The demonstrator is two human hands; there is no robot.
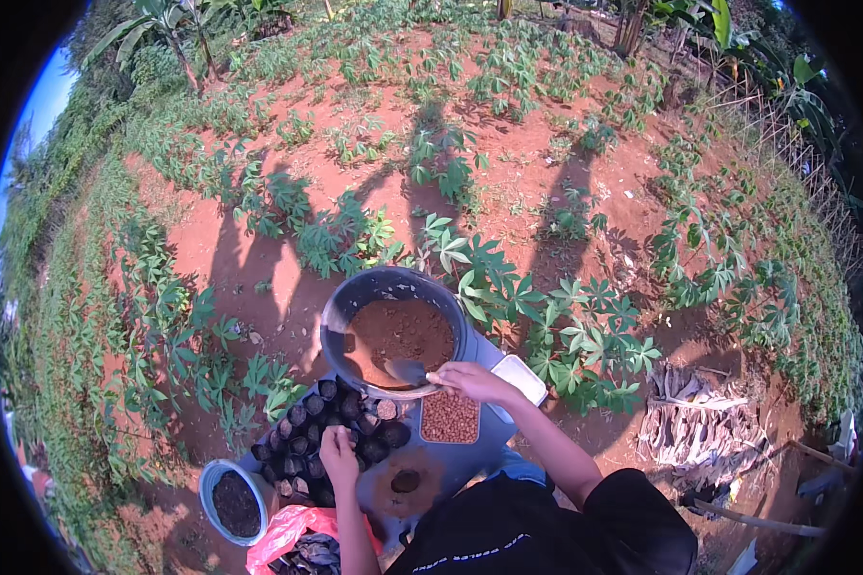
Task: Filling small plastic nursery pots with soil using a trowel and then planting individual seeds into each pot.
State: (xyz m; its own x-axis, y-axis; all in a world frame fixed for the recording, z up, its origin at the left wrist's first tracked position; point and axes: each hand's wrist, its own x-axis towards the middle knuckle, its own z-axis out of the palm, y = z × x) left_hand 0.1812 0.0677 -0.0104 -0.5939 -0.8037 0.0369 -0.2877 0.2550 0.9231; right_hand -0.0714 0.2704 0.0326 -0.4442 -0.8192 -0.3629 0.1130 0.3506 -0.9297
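My right hand [467, 381] grips the handle of a small trowel [405, 371] at the near rim of a large black bucket [333, 305]. The trowel's dark blade lies over the reddish-brown soil [410, 330] inside. Lower down, my left hand [339, 449] hovers over or touches a cluster of small black planting bags [298, 445], its fingers curled; whether it pinches anything is hidden. Several bags show soil or a paler fill at the top. A filled bag [405, 481] stands apart amid spilled soil on the blue-grey table [467, 467].
Beside the bucket are a tray of brown pellets [449, 418] and a white container [519, 379]. At the left stands a light-blue bucket of dark soil [236, 505], near a red plastic bag [288, 528] holding black plastic. Cassava plants [590, 330] grow beyond the table.
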